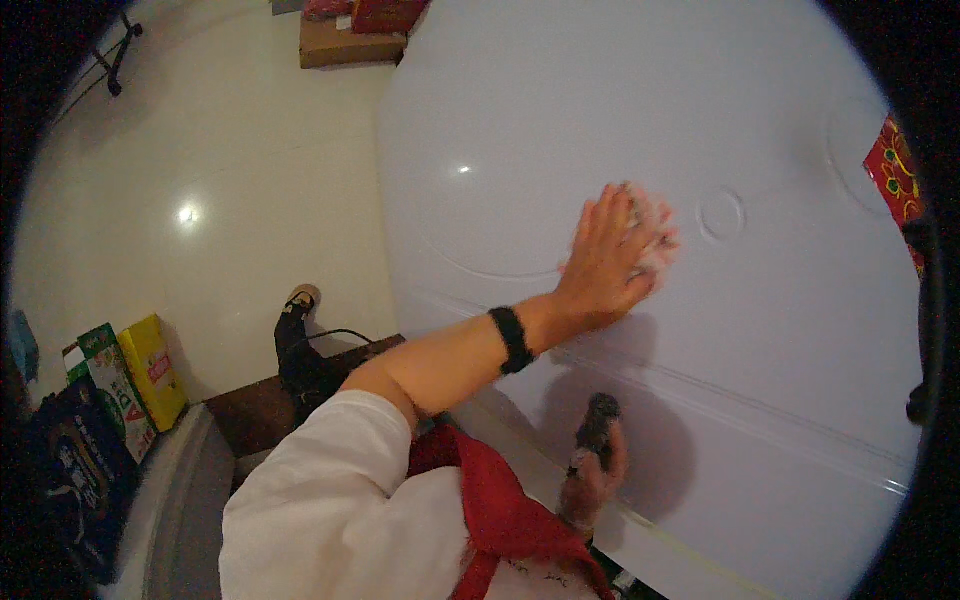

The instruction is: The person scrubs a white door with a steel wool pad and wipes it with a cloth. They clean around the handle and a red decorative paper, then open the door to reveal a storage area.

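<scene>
My left hand (609,251), with a black band on its wrist, lies palm down on a crumpled pinkish-white cloth (664,229), which is blurred. Both are on the white plastic tabletop (570,135), left of a small moulded ring in its surface. Nearer my body, my right hand (592,476) is closed around a dark, blurred object (600,416) that points away from me; its kind cannot be told. That hand is beside the red neckerchief (499,495) on my chest, above the near part of the table.
Cardboard boxes (352,51) stand on the floor beyond the table. A red patterned item (892,172) lies at the far right. At lower left are a yellow box (154,371), a green and white box (120,397) and a dark blue bag (79,480). A shoe (304,295) shows on the floor.
</scene>
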### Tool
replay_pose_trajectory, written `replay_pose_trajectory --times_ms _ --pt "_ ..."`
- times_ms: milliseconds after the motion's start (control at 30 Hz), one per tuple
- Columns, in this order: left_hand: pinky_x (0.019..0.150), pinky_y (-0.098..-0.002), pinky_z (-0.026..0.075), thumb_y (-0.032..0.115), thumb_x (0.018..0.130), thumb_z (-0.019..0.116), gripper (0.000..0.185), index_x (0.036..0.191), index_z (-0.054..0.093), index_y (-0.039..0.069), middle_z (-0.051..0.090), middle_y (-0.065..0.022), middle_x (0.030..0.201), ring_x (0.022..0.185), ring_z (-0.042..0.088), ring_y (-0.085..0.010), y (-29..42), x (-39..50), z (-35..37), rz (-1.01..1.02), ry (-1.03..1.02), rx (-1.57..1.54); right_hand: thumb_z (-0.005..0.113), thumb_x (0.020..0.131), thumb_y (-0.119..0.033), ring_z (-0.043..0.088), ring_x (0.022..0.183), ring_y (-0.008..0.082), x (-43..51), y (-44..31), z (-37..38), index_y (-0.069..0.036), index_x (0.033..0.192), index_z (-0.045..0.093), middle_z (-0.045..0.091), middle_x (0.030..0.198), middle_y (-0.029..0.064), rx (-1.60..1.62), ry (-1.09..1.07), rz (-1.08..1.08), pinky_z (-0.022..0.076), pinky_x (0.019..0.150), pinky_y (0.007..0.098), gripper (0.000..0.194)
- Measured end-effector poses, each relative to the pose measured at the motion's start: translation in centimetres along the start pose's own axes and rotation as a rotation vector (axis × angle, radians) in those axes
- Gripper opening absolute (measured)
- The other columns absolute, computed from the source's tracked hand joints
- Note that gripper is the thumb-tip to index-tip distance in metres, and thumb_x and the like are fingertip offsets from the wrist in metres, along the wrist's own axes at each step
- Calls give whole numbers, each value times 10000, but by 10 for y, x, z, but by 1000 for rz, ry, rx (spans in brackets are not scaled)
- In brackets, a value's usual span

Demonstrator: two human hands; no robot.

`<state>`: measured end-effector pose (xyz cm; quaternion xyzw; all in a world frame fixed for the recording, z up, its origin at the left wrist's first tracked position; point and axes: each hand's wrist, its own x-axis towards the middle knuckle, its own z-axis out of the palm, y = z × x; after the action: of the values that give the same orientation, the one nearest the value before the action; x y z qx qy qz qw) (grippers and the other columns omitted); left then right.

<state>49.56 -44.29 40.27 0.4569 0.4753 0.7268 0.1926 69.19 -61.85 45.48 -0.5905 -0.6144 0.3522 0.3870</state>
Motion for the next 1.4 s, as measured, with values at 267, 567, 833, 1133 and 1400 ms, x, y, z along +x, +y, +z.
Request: replay_pose_trajectory --times_ms 267,567,833,1133,1400 --pt "917 -583 331 341 772 611 429 1173 529 210 443 -206 1245 1182 398 -415 58 8 22 549 -46 32 628 749 -124 554 1071 294 -21 1 -16 -15 1270 493 543 1218 177 97 -11 112 439 925 409 549" --pt "921 -511 377 339 819 585 335 1134 534 239 481 -106 1237 1171 444 -328 12 -86 15 699 -256 93 689 785 -167 551 1076 292 -31 -2 -31 -55 1195 555 522 1251 165 209 -119 -120 473 888 408 446" --pt "961 -549 339 417 826 573 486 1261 494 214 425 -172 1343 1237 397 -380 78 12 30 618 -60 -16 642 778 -90 583 1043 313 -33 2 -24 -43 1183 576 532 1244 192 176 -97 -193 493 858 393 414" --pt "988 -526 352 45 769 626 473 1224 499 74 452 -208 1307 1217 403 -442 -20 -78 -20 353 3 101 522 763 -22 589 985 247 -47 -10 -28 12 1234 523 572 1186 180 -65 -76 -83 459 880 349 473" --pt "782 -335 484 119 803 576 308 1106 547 73 619 -160 1035 920 618 -262 -58 -127 -73 -785 -200 -202 601 768 -69 552 1068 251 -5 -54 18 -10 1230 524 549 1210 169 -55 -99 -196 458 889 373 472"
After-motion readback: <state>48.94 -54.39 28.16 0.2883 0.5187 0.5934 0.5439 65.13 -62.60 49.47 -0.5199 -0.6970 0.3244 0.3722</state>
